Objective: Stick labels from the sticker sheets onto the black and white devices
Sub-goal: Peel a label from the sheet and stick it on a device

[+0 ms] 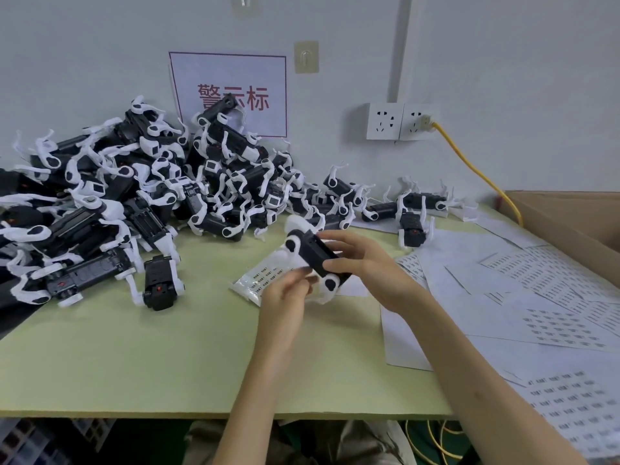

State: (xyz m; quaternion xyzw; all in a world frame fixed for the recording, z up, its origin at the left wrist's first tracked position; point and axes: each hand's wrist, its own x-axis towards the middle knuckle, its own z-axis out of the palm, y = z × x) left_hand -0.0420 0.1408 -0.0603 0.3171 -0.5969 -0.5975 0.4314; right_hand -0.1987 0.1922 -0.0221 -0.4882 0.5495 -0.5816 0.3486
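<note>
I hold one black and white device [310, 251] above the middle of the green table [134, 357]. My right hand [362, 263] grips it from the right, fingers curled over its black body. My left hand [288, 293] is at the device's near end, fingertips pinched together against it; whether a label is between them I cannot tell. A small sticker sheet [258, 280] lies on the table just under and left of my left hand. A large heap of the same devices [151, 196] fills the table's back left.
Several more devices [412, 209] lie at the back right. Larger sticker sheets [553, 297] cover the table's right side, beside an open cardboard box [577, 223]. A yellow cable [476, 169] runs from the wall sockets [399, 121]. A sign [231, 92] hangs on the wall.
</note>
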